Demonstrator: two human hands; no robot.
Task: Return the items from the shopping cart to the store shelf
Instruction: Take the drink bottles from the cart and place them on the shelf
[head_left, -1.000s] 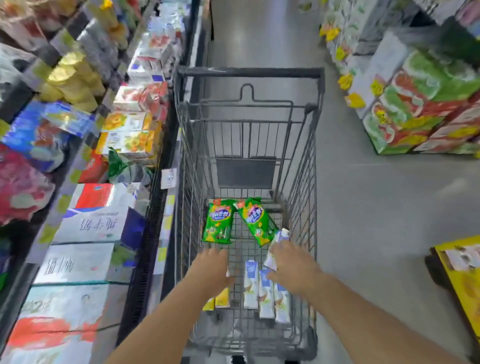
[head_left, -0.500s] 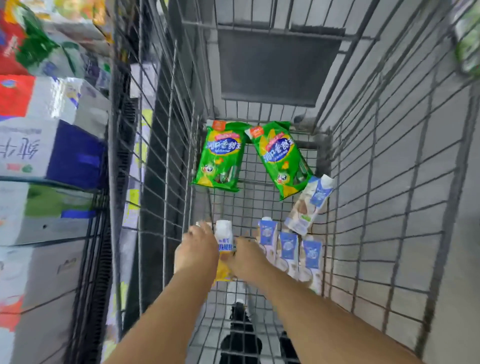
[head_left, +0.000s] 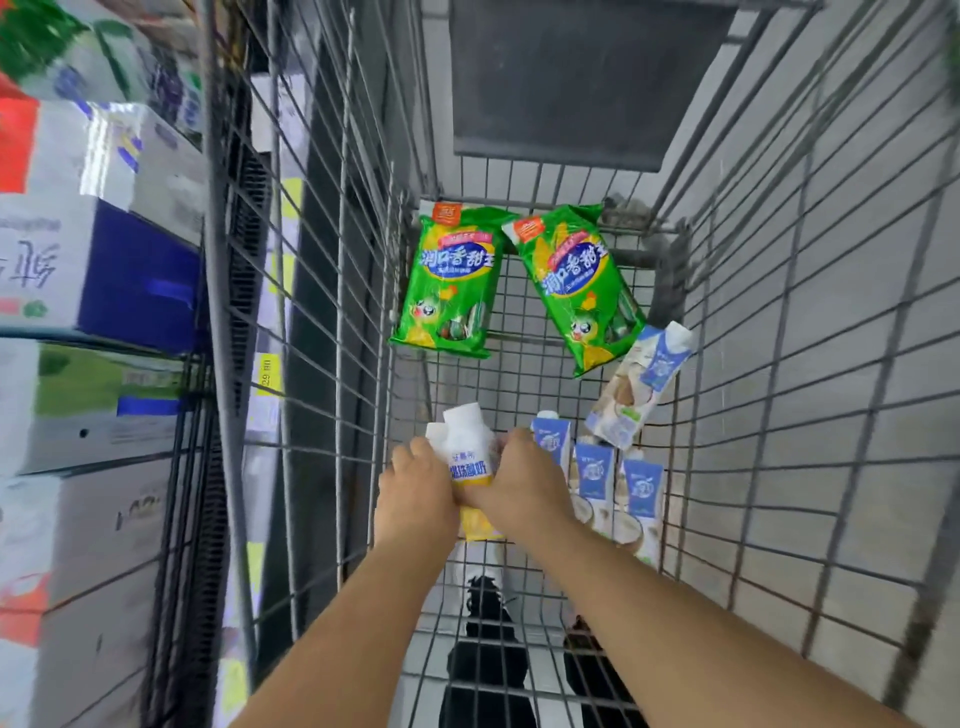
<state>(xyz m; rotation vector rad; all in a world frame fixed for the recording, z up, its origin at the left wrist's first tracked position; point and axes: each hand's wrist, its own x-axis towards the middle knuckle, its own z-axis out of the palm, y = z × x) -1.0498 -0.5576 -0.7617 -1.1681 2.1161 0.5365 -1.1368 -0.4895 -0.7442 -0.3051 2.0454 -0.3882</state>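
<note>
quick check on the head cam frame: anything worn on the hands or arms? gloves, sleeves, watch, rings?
Nothing worn. The left hand and right hand are bare, no gloves. Both forearms are uncovered all the way to the bottom edge of the frame, so no sleeve or cuff shows. No watch, band or bracelet at either wrist. No rings on the visible fingers, though motion blur and the grip hide some.

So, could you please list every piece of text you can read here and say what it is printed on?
"润口香甜王": left green snack bag.
"润口香甜王": right green snack bag.
"爆珠酸奶": white and yellow bottle gripped by both hands.
"29": yellow shelf tag; the rest is blurred.
Blue and white cartons, shelf boxes: too blurred to read.
</note>
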